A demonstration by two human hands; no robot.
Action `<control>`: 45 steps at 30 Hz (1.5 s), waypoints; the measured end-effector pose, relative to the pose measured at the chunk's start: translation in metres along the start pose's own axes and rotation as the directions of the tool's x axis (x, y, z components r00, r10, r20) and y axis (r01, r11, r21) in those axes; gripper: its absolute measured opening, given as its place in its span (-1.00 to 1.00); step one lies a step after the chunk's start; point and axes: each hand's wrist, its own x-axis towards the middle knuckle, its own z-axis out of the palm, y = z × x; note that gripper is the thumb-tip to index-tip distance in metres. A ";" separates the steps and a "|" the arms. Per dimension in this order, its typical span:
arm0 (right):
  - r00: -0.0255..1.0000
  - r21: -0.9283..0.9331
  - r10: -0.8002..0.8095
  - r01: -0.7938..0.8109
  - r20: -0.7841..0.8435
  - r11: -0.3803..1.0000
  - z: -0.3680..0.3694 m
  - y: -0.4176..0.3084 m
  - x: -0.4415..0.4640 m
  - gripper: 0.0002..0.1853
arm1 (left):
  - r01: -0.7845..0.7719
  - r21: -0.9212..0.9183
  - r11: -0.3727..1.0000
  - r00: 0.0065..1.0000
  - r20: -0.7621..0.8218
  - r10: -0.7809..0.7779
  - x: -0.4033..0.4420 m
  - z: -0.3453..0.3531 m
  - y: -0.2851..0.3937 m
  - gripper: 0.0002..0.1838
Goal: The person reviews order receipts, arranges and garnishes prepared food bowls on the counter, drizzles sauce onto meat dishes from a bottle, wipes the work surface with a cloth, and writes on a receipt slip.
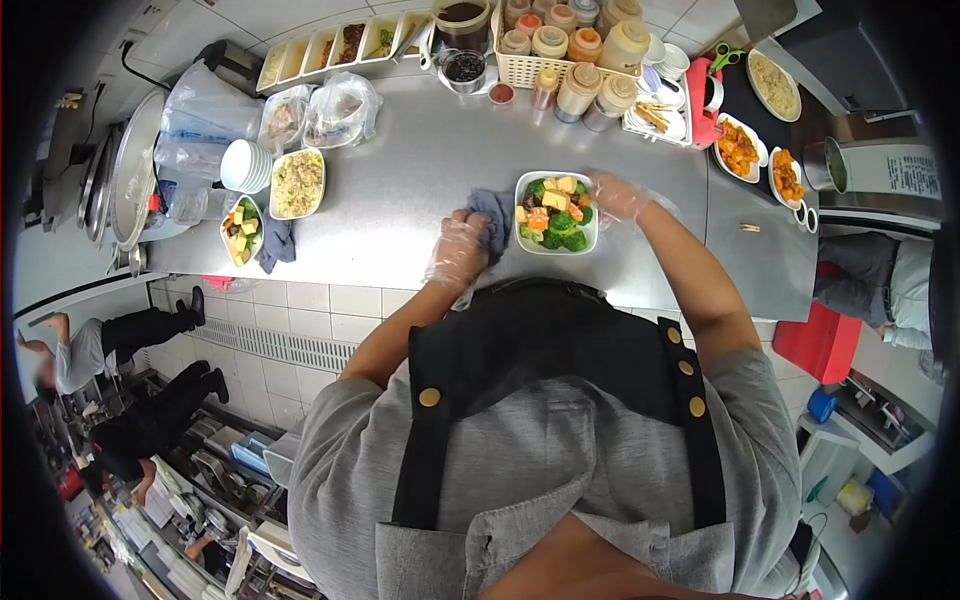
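A white square bowl point(557, 213) with broccoli, tofu cubes and orange pieces stands on the steel counter point(400, 190) in front of my body. My left hand point(461, 249), in a clear plastic glove, is closed on a dark blue-grey cloth point(490, 221) just left of the bowl. At the bowl's upper right rim is my right hand point(618, 196), also gloved, its fingertips against the rim.
Bowls of rice point(298, 184) and vegetables point(242, 231) stand at the left by a stack of bowls point(244, 165). A basket of sauce bottles point(570, 72) and topping trays point(350, 45) line the back. Orange-coloured dishes point(737, 148) are at the right. Other people are lower left and far right.
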 end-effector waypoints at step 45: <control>0.942 0.531 0.278 -0.140 -0.188 0.836 0.032 0.013 -0.070 -0.69 | 0.215 -0.416 0.883 0.846 -0.372 -0.381 -0.126 -0.151 -0.201 -0.42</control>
